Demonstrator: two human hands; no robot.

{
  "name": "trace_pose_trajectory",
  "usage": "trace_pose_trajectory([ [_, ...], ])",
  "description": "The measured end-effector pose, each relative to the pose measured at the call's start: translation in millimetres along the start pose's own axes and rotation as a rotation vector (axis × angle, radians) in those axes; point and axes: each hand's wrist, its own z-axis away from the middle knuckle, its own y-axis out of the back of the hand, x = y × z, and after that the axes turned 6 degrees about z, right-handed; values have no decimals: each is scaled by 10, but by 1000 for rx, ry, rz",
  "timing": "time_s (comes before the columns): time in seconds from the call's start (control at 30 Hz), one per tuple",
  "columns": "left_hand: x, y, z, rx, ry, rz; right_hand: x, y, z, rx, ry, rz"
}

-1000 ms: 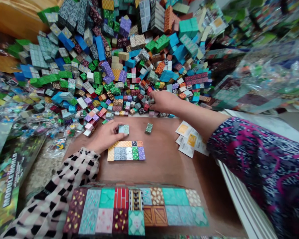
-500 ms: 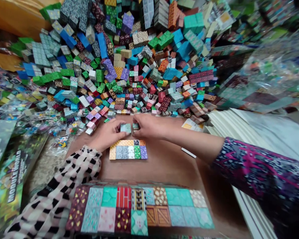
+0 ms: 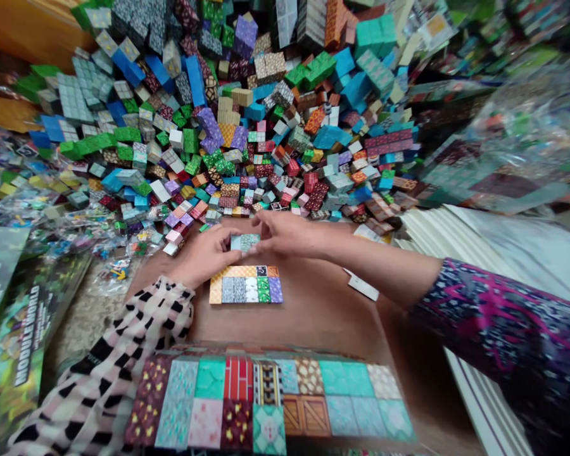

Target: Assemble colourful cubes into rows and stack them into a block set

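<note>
My left hand (image 3: 211,253) pinches the left end of a short row of pale blue-green patterned cube blocks (image 3: 245,242), thumb in front and fingers behind. My right hand (image 3: 280,234) closes on the right end of the same row, its fingers covering part of that end. Just in front of the hands lies a flat panel of joined cubes (image 3: 246,290), with yellow, grey, white, green and purple faces. Nearer to me stands a longer assembled row of blocks (image 3: 266,405) in dark red, turquoise, pink and brown patterns.
A big heap of loose patterned blocks (image 3: 228,126) fills the back of the brown table (image 3: 323,316). Printed booklets (image 3: 28,329) and small plastic bags (image 3: 118,269) lie at left. To the right are a stack of white sheets (image 3: 437,253), a white piece (image 3: 363,286) and clear bags (image 3: 517,145).
My right hand has moved slightly left, bringing its small block against the pale blocks in my left hand; the gap between them has closed. The left hand stays nearly still.
</note>
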Motion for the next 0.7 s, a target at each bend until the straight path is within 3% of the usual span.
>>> trace_pose_trajectory([
  [0.1, -1, 2, 3, -7, -17, 8, 171, 191, 31, 15, 18, 134],
  [0.17, -5, 4, 5, -9, -18, 0, 266, 269, 79, -57, 5, 230],
  [0.33, -22, 6, 7, -10, -25, -28, 315, 191, 202, -225, -37, 215],
  [0.47, -30, 4, 8, 6, -55, -15, 231, 97, 214, -161, -12, 202],
  [0.7, -42, -1, 3, 8, -69, -21, 82, -44, 139, -44, 1, -32],
])
